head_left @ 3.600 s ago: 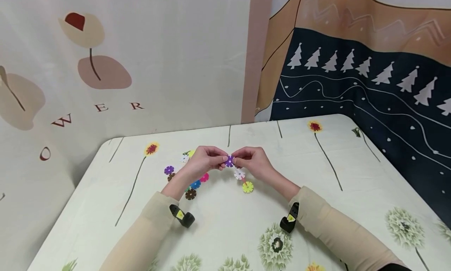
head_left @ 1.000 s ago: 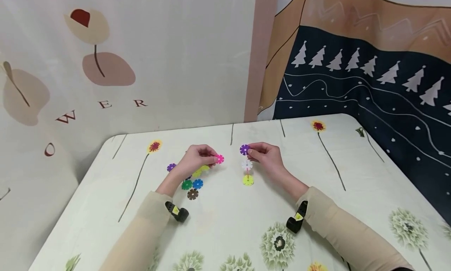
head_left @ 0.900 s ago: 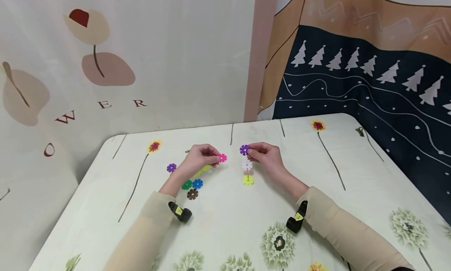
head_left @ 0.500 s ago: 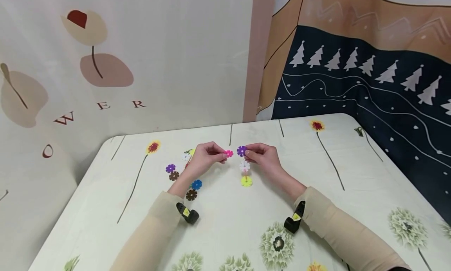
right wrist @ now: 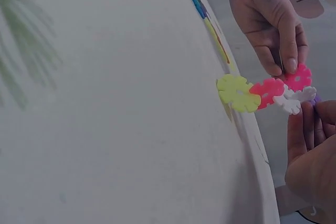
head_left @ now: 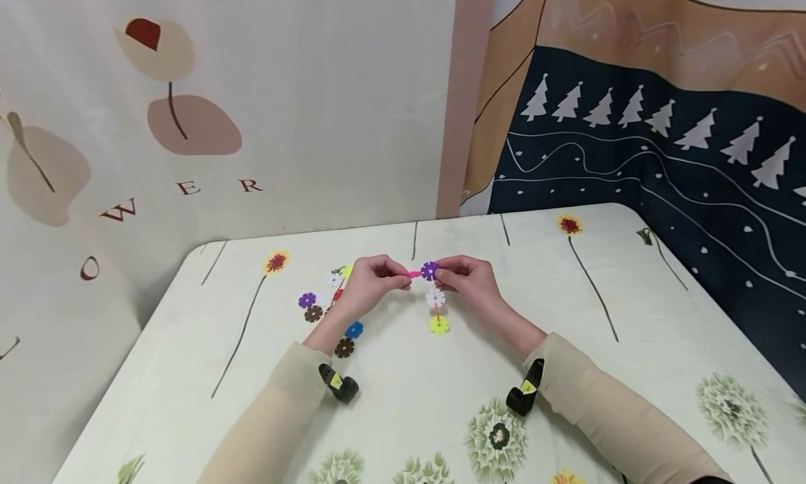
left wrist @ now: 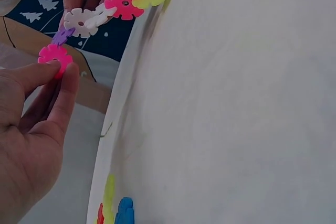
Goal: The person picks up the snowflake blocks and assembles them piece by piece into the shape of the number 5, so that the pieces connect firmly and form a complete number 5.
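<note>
Pink flower disc (head_left: 415, 274) has slid right and turned edge-on — half a second back it sits face-on with a gap, now it's touching the purple disc (head_left: 429, 271) near the middle of the frame. To me that reads as the joining step, with pink going onto the end of the chain (left wrist: 100, 17), though I can't tell whether the slots have caught yet.

Nearest stuff: beige sleeves (head_left: 271, 407) come up from the bottom of the frame, each with a black wrist camera (head_left: 338, 384) at the cuff. Left of centre lie a loose brown disc (head_left: 344, 347) and, just beyond it, a blue disc (head_left: 355, 329). At centre the tail of the chain runs up the frame from a yellow disc (head_left: 439, 324) through a second pink disc (right wrist: 267, 93) and white pieces (head_left: 435, 298) (looks like two in the wrist views) to the purple one.

Then the fingers. Left hand (head_left: 373, 285), centre: thumb and fingertips nearly together, pinching the pink disc. Right hand (head_left: 469, 281), just right of centre, pinches the purple disc — barely any gap there beyond the plastic itself.

Behind the left hand there's a spare white disc (head_left: 334, 280) and a spare yellow disc (head_left: 347, 271). Farthest back, a pale wall hanging (head_left: 346, 120) fills the upper left, and a dark tree-print cloth (head_left: 567, 162) the upper right.
</note>
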Demonstrator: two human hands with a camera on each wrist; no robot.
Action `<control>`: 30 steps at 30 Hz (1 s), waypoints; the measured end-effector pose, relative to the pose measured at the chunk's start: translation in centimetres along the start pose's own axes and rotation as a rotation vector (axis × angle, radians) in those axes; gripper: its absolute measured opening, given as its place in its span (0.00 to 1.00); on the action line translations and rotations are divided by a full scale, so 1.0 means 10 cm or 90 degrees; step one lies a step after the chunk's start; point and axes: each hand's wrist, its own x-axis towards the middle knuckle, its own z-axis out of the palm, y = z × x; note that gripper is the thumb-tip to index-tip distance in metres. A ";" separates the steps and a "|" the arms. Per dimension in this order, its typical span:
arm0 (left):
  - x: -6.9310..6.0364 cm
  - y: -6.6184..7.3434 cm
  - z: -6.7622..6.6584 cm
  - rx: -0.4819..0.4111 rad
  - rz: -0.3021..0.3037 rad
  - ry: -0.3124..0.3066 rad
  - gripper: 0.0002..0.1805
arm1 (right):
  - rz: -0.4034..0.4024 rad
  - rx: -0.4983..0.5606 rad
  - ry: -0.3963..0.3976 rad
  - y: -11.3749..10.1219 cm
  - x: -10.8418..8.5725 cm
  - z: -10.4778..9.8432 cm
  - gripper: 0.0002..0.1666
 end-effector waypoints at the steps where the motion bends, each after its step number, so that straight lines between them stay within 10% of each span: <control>1: 0.00 0.00 0.00 0.002 0.000 0.003 0.05 | 0.001 0.000 -0.002 0.00 0.00 0.01 0.14; 30: -0.06 0.01 0.06 0.063 0.042 0.054 0.04 | 0.022 0.002 -0.013 0.03 0.00 0.05 0.14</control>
